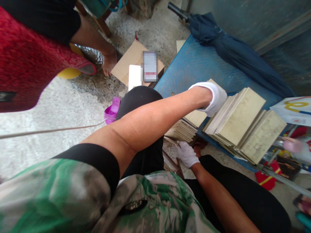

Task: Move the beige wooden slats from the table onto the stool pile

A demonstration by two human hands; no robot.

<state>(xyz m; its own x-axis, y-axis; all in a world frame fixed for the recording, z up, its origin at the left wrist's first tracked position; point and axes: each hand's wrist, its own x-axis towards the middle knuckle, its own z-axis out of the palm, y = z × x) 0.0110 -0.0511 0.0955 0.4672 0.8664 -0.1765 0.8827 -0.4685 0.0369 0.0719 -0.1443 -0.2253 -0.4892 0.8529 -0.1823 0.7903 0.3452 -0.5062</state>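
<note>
My left hand (214,97), in a white glove, reaches across to the near side of a row of thin, pale rectangular boards (243,116) standing on edge. Its fingers are hidden behind the glove cuff, so I cannot see whether they grip anything. Lower down, my right hand (187,154), also in a white glove, has its fingers curled on the end of a thin board (170,140). Just above that hand is a fanned pile of similar boards (181,132). Another pale board (196,118) lies between the pile and my left wrist.
The boards stand on a blue surface (179,69), with a folded dark umbrella (225,45) along its back. A cardboard box (130,60) carries a phone-like object (150,66). Another person's leg (94,40), a purple sandal (112,111) and a cord (55,130) are at left.
</note>
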